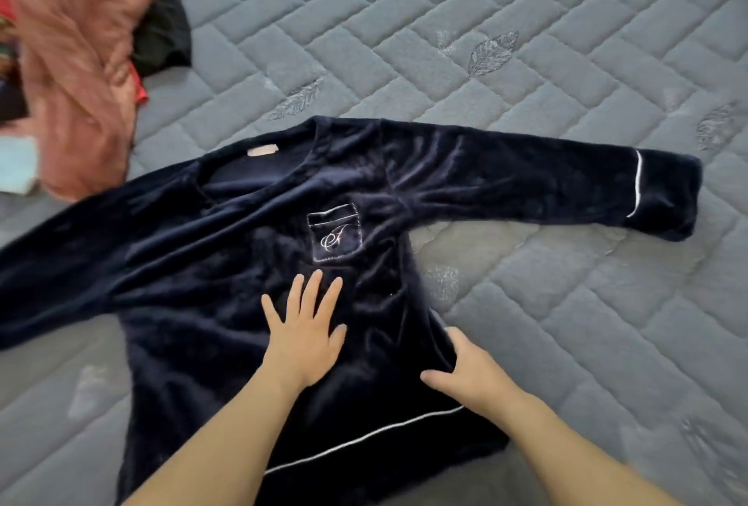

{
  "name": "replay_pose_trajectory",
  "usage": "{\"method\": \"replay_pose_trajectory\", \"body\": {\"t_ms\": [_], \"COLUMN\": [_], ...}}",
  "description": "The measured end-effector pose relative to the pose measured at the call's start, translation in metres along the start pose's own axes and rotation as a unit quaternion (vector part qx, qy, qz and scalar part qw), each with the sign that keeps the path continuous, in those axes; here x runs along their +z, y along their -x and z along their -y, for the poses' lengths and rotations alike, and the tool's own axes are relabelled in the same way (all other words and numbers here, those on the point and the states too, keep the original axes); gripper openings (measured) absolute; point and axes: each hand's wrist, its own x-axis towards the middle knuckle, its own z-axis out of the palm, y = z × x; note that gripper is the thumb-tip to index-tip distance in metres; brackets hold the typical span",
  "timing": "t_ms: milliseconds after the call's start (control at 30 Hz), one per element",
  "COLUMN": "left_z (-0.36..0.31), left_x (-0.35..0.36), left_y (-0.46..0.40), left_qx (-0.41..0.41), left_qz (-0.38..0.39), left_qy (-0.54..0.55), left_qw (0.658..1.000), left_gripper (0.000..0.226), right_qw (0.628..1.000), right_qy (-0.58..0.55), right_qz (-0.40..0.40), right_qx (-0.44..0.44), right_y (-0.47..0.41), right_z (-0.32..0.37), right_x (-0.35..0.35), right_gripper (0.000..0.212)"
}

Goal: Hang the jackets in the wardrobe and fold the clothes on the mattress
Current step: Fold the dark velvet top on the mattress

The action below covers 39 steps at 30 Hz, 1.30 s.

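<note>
A dark navy velvet top (226,246) with white piping and a small chest pocket lies spread face up on the grey quilted mattress (526,60), both sleeves stretched out to the sides. My left hand (305,327) rests flat on its middle, fingers apart, just below the pocket. My right hand (465,368) is at the top's right side seam, with its fingers curled under the fabric edge and its thumb on top.
A heap of other clothes lies at the upper left: a fuzzy pink garment (77,60), a black one (166,36) and bits of red and light blue cloth. The mattress stretches on to the right and far side.
</note>
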Motion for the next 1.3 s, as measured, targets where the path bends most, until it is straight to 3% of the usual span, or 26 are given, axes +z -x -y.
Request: {"method": "replay_pose_trajectory", "body": {"t_ms": [100, 167, 300, 367, 433, 500, 567, 633, 700, 767, 833, 900, 933, 967, 1033, 1067, 1100, 1133, 1233, 1267, 1300], "left_z": [-0.002, -0.008, -0.019, -0.025, -0.028, -0.025, -0.021, -0.017, -0.006, 0.013, 0.04, 0.068, 0.078, 0.087, 0.102, 0.106, 0.107, 0.106, 0.103, 0.104, 0.108], "left_x": [0.018, 0.032, 0.039, 0.035, 0.026, 0.014, 0.0, -0.009, -0.005, 0.009, 0.026, 0.042, 0.047, 0.051, 0.05, 0.046, 0.039, 0.032, 0.011, 0.007, 0.008], "left_y": [0.049, 0.08, 0.125, 0.129, 0.127, 0.122, 0.123, 0.127, 0.138, 0.154, 0.171, 0.187, 0.196, 0.197, 0.196, 0.194, 0.194, 0.197, 0.213, 0.22, 0.228], "left_qx": [0.118, 0.151, 0.055, -0.013, -0.049, -0.046, -0.025, -0.008, -0.063, -0.194, -0.376, -0.496, -0.509, -0.493, -0.419, -0.373, -0.331, -0.314, -0.325, -0.344, -0.374], "left_qz": [-0.003, 0.026, 0.123, 0.113, 0.06, 0.099, 0.255, 0.314, 0.211, 0.015, -0.07, -0.036, -0.006, 0.009, -0.002, -0.028, -0.05, -0.067, -0.072, -0.07, -0.064], "left_qy": [-0.02, -0.042, -0.106, -0.119, -0.086, 0.034, 0.147, 0.118, 0.129, 0.164, 0.213, 0.316, 0.345, 0.336, 0.266, 0.273, 0.331, 0.434, 0.676, 0.695, 0.682], "left_qw": [0.993, 0.987, 0.985, 0.986, 0.993, 0.993, 0.955, 0.942, 0.967, 0.967, 0.899, 0.808, 0.789, 0.803, 0.868, 0.886, 0.882, 0.842, 0.657, 0.628, 0.625], "left_gripper": [0.069, 0.08, 0.108, 0.1, 0.057, 0.03, 0.046, 0.074, 0.079, 0.08, 0.087, 0.095, 0.095, 0.089, 0.06, 0.047, 0.037, 0.03, 0.028, 0.03, 0.037], "right_qw": [0.996, 0.985, 0.957, 0.939, 0.94, 0.952, 0.968, 0.958, 0.954, 0.953, 0.949, 0.929, 0.914, 0.892, 0.862, 0.862, 0.862, 0.864, 0.867, 0.87, 0.883], "right_qy": [-0.089, -0.166, -0.283, -0.318, -0.247, -0.15, -0.032, 0.021, -0.063, -0.116, -0.104, -0.155, -0.226, -0.309, -0.415, -0.422, -0.425, -0.42, -0.404, -0.38, -0.326], "right_qz": [0.001, -0.012, -0.012, 0.03, 0.09, 0.056, -0.061, -0.174, -0.176, -0.128, -0.148, -0.235, -0.268, -0.284, -0.277, -0.272, -0.269, -0.264, -0.235, -0.238, -0.245], "right_qx": [0.024, 0.038, 0.065, 0.125, 0.217, 0.259, 0.242, 0.228, 0.234, 0.25, 0.259, 0.239, 0.203, 0.168, 0.092, 0.071, 0.066, 0.084, 0.171, 0.206, 0.233], "right_y": [0.017, 0.033, 0.059, 0.068, 0.075, 0.078, 0.081, 0.083, 0.086, 0.083, 0.071, 0.064, 0.067, 0.07, 0.072, 0.075, 0.076, 0.078, 0.085, 0.089, 0.092], "right_z": [-0.015, -0.019, -0.002, 0.014, 0.021, 0.01, -0.007, -0.022, -0.03, -0.041, -0.057, -0.061, -0.055, -0.051, -0.052, -0.052, -0.054, -0.055, -0.056, -0.054, -0.051], "right_x": [0.011, 0.017, 0.012, 0.004, -0.007, -0.019, -0.024, -0.019, 0.007, 0.046, 0.082, 0.103, 0.109, 0.109, 0.106, 0.105, 0.103, 0.102, 0.095, 0.09, 0.084], "right_gripper": [0.067, 0.054, 0.025, 0.036, 0.056, 0.073, 0.078, 0.077, 0.073, 0.059, 0.045, 0.032, 0.024, 0.022, 0.027, 0.03, 0.033, 0.035, 0.032, 0.032, 0.036]}}
